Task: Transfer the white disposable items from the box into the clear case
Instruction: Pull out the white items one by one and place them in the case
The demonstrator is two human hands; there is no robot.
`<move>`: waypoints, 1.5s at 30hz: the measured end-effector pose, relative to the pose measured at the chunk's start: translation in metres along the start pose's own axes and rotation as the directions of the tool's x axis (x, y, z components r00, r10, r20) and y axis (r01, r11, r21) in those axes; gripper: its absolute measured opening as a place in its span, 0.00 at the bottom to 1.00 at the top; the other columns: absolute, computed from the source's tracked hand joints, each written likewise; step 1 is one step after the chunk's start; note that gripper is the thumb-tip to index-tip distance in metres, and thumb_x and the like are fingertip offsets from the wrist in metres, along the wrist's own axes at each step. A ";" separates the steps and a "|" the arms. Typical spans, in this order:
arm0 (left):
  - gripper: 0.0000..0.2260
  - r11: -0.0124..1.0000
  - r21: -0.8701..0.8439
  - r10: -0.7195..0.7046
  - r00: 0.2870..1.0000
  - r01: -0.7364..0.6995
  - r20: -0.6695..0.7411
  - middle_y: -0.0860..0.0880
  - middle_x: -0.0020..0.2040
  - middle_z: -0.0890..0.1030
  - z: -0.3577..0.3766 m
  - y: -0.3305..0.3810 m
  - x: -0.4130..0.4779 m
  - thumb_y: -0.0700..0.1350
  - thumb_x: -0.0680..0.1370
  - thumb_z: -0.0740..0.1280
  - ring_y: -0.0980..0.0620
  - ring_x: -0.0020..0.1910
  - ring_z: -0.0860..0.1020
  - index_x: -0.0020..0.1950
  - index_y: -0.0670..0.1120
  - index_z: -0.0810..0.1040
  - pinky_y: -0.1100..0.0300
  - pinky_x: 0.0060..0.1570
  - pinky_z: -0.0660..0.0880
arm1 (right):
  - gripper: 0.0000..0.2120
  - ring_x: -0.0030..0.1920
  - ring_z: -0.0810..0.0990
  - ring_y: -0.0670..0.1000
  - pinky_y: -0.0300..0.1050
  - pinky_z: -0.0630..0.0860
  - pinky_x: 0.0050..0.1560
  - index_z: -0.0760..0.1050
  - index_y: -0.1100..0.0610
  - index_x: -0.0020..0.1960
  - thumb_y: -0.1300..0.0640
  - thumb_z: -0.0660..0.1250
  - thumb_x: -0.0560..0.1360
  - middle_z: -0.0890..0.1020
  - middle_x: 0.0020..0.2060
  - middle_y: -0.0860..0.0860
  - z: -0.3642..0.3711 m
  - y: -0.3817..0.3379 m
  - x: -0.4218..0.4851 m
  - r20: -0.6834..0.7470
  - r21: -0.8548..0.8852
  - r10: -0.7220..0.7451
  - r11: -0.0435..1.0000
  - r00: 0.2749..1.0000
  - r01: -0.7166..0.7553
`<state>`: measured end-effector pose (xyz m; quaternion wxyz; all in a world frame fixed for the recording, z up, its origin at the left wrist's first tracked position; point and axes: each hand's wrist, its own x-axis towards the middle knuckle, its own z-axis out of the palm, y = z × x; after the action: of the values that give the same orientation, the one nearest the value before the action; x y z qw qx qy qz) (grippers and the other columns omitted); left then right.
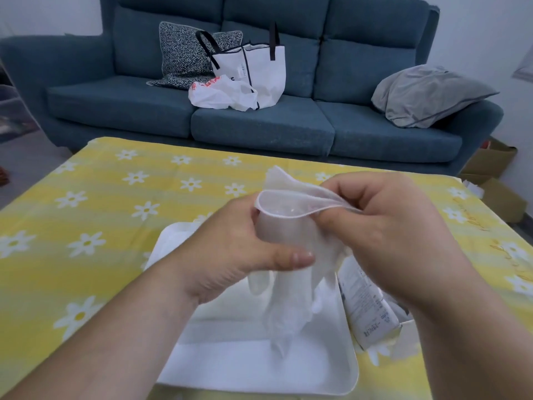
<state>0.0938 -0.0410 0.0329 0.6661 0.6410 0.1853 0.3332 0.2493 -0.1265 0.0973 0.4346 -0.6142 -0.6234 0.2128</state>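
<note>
Gloves (288, 301) gripped by left hand (230, 243), right hand (392, 226), above case (230, 359).

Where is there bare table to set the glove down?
Bare tablecloth left of the case and along the far edge by the sofa. Crowded near right: box beside the case, left hand and right hand holding the glove above.

I note left grip (239, 243) and right grip (383, 226) both holding a white glove (288, 298) by its cuff, above what may be the case (230, 356); box (369, 313) just beside, on the tabletop (101, 212).
</note>
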 end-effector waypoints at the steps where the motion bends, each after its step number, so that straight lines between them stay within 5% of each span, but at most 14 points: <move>1: 0.24 0.998 0.022 -0.064 0.998 0.064 0.014 0.42 0.56 0.85 -0.001 -0.003 -0.002 0.36 0.65 0.78 0.44 0.56 0.83 0.60 0.41 0.81 0.51 0.55 0.79 | 0.07 0.28 0.75 0.51 0.44 0.70 0.27 0.81 0.63 0.37 0.66 0.67 0.73 0.80 0.30 0.61 0.000 0.000 0.001 0.006 0.084 0.005 0.996 1.000 -0.005; 5: 0.16 0.967 0.046 -0.252 0.967 0.251 0.020 0.43 0.52 0.86 -0.014 -0.013 -0.010 0.36 0.67 0.75 0.48 0.51 0.84 0.54 0.40 0.84 0.57 0.49 0.79 | 0.07 0.29 0.72 0.56 0.51 0.68 0.30 0.78 0.71 0.38 0.65 0.69 0.70 0.75 0.31 0.73 -0.002 -0.002 0.006 -0.096 0.407 0.102 0.912 0.990 -0.055; 11: 0.13 0.903 -0.195 -0.410 0.905 0.383 -0.118 0.40 0.46 0.85 -0.053 -0.013 -0.020 0.38 0.68 0.70 0.48 0.37 0.83 0.50 0.37 0.84 0.58 0.37 0.81 | 0.17 0.22 0.70 0.49 0.39 0.65 0.20 0.76 0.59 0.28 0.65 0.67 0.75 0.75 0.23 0.52 0.002 0.019 0.019 -0.186 0.581 0.412 0.778 0.892 -0.239; 16: 0.18 0.838 -0.159 -0.543 0.824 0.521 -0.163 0.34 0.55 0.83 -0.091 -0.011 -0.027 0.40 0.69 0.71 0.43 0.43 0.83 0.57 0.36 0.82 0.55 0.40 0.82 | 0.08 0.22 0.75 0.49 0.40 0.74 0.23 0.78 0.64 0.36 0.68 0.68 0.74 0.77 0.28 0.56 0.033 0.046 0.020 -0.026 0.421 0.562 0.756 0.827 -0.501; 18: 0.14 0.800 -0.050 -0.594 0.779 0.598 -0.202 0.32 0.51 0.83 -0.097 -0.014 -0.028 0.39 0.69 0.73 0.43 0.42 0.82 0.53 0.36 0.83 0.55 0.40 0.81 | 0.06 0.22 0.76 0.49 0.44 0.78 0.25 0.77 0.70 0.39 0.68 0.67 0.73 0.76 0.28 0.58 0.045 0.061 0.018 0.033 0.265 0.603 0.764 0.797 -0.589; 20: 0.07 0.728 0.154 -0.613 0.735 0.668 -0.289 0.38 0.43 0.85 -0.094 -0.020 -0.027 0.37 0.72 0.75 0.45 0.37 0.84 0.49 0.39 0.83 0.56 0.37 0.80 | 0.08 0.23 0.81 0.54 0.51 0.78 0.28 0.74 0.65 0.34 0.67 0.65 0.72 0.76 0.25 0.56 0.056 0.076 0.013 0.070 -0.017 0.614 0.788 0.786 -0.615; 23: 0.09 0.616 0.428 -0.485 0.747 0.661 -0.454 0.44 0.46 0.86 -0.093 -0.026 -0.024 0.44 0.71 0.78 0.47 0.45 0.85 0.49 0.46 0.83 0.54 0.46 0.80 | 0.11 0.30 0.83 0.55 0.40 0.66 0.27 0.66 0.55 0.29 0.61 0.63 0.69 0.75 0.23 0.50 0.062 0.085 0.010 0.072 -0.450 0.598 0.734 0.799 -0.509; 26: 0.13 0.607 0.524 -0.304 0.784 0.597 -0.541 0.50 0.49 0.83 -0.094 -0.011 -0.024 0.46 0.68 0.81 0.52 0.49 0.82 0.49 0.51 0.83 0.56 0.49 0.77 | 0.08 0.33 0.74 0.54 0.40 0.62 0.28 0.67 0.55 0.34 0.58 0.64 0.69 0.74 0.29 0.49 0.055 0.084 0.012 -0.009 -0.623 0.551 0.649 0.834 -0.436; 29: 0.14 0.504 0.654 -0.264 0.822 0.564 -0.505 0.54 0.50 0.80 -0.092 0.008 -0.028 0.46 0.66 0.81 0.57 0.46 0.79 0.48 0.54 0.82 0.59 0.43 0.75 | 0.08 0.37 0.80 0.54 0.43 0.73 0.35 0.73 0.54 0.39 0.49 0.66 0.70 0.81 0.35 0.48 0.052 0.078 0.014 0.005 -0.676 0.561 0.611 0.828 -0.411; 33: 0.12 0.352 0.784 -0.428 0.833 0.511 -0.351 0.54 0.49 0.79 -0.067 0.012 -0.029 0.46 0.68 0.79 0.56 0.36 0.77 0.48 0.54 0.82 0.63 0.35 0.74 | 0.10 0.43 0.82 0.53 0.47 0.80 0.44 0.76 0.52 0.46 0.46 0.67 0.71 0.82 0.40 0.48 0.051 0.076 0.014 0.007 -0.720 0.542 0.586 0.840 -0.372; 37: 0.20 0.191 0.868 -0.477 0.817 0.457 -0.325 0.56 0.57 0.73 -0.044 -0.009 -0.021 0.45 0.74 0.73 0.53 0.47 0.77 0.62 0.61 0.75 0.64 0.40 0.72 | 0.07 0.47 0.81 0.50 0.43 0.77 0.44 0.78 0.47 0.52 0.51 0.67 0.73 0.81 0.47 0.44 0.052 0.072 0.015 -0.052 -0.642 0.448 0.670 0.893 -0.374; 41: 0.24 0.034 0.922 -0.497 0.807 0.386 -0.319 0.52 0.67 0.72 -0.034 -0.038 -0.017 0.39 0.76 0.67 0.49 0.60 0.77 0.70 0.57 0.72 0.62 0.52 0.73 | 0.13 0.55 0.79 0.51 0.42 0.75 0.52 0.81 0.47 0.58 0.57 0.64 0.77 0.79 0.56 0.46 0.077 0.067 0.011 0.135 -0.644 0.393 0.732 0.910 -0.221; 45: 0.22 -0.073 0.924 -0.544 0.762 0.376 -0.353 0.47 0.62 0.74 -0.028 -0.051 -0.015 0.36 0.73 0.65 0.46 0.53 0.79 0.66 0.51 0.75 0.56 0.46 0.75 | 0.19 0.55 0.79 0.56 0.45 0.74 0.50 0.74 0.54 0.65 0.62 0.61 0.76 0.71 0.62 0.55 0.115 0.073 0.003 0.320 -0.783 0.451 0.621 0.833 -0.035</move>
<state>0.0746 -0.0282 -0.0231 0.1604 0.8255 0.5163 -0.1617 0.1999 -0.0820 -0.0212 -0.0644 -0.7439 -0.6497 0.1430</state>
